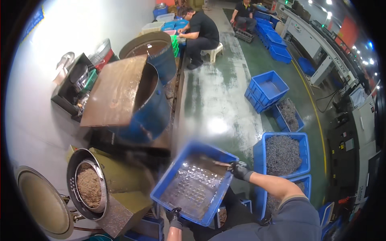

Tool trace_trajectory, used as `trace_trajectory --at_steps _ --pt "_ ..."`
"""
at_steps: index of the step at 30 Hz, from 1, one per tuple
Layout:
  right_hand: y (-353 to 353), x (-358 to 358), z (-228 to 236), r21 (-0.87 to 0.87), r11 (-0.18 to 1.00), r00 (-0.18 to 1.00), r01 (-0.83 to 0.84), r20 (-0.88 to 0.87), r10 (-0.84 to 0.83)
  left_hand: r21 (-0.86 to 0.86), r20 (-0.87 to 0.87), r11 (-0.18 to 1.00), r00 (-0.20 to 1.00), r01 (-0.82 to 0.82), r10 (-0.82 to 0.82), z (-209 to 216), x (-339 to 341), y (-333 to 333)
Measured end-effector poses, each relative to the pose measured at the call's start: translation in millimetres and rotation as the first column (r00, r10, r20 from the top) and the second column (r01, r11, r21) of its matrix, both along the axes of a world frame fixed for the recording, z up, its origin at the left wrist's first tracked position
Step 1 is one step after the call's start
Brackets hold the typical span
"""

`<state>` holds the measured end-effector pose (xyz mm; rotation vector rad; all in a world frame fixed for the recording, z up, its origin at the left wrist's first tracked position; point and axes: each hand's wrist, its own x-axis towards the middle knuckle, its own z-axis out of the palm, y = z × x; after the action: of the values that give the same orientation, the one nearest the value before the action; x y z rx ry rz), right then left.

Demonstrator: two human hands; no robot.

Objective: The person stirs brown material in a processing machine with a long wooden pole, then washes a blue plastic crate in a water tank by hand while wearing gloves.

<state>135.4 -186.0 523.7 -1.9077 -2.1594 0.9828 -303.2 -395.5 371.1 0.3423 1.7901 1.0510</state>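
A blue plastic crate (189, 217) is tilted in front of my body, with a wet, shiny, dimpled bottom. My left hand (175, 217), in a dark glove, is closed on its near left rim. At the right rim is my right hand (241, 171), gloved in black and grey, its fingers closed over the edge. A slim tan stick-like thing (220, 163) reaches from those fingers into the crate; blur hides its kind. Left of the crate stands a round machine drum (72, 176) holding brown grains (89, 185), its round lid (44, 199) swung aside.
Blue crates of small grey metal parts (283, 156) stand to the right, beside stacked crates (267, 90). Large blue barrels (150, 122), one partly covered by a board (114, 90), stand ahead left. One person (203, 34) sits on a stool (213, 52); another (243, 16) sits farther back.
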Motion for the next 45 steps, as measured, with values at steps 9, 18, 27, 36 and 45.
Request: trace_trajectory --at_steps 9,18,27,36,45 --pt "62 99 21 0.205 0.792 0.817 0.575 -0.089 -0.570 0.148 -0.034 0.988 0.998 0.049 -0.045 186 16 85" --pt "84 57 127 -0.541 0.781 0.691 0.312 -0.435 -0.578 -0.004 0.224 0.991 0.966 0.132 -0.127 293 -14 120" --pt "79 69 116 -0.523 0.836 0.268 0.169 -0.791 -0.549 0.188 0.371 0.908 0.829 0.374 -0.418 369 -24 174" --pt "84 -9 240 0.083 0.993 0.697 0.082 -0.717 0.003 -0.093 -0.208 0.939 0.916 0.331 -0.343 486 -99 220" --pt "92 -195 301 0.587 0.674 0.820 -0.449 -0.029 0.571 0.073 -0.681 0.880 0.668 0.470 -0.300 579 -312 253"
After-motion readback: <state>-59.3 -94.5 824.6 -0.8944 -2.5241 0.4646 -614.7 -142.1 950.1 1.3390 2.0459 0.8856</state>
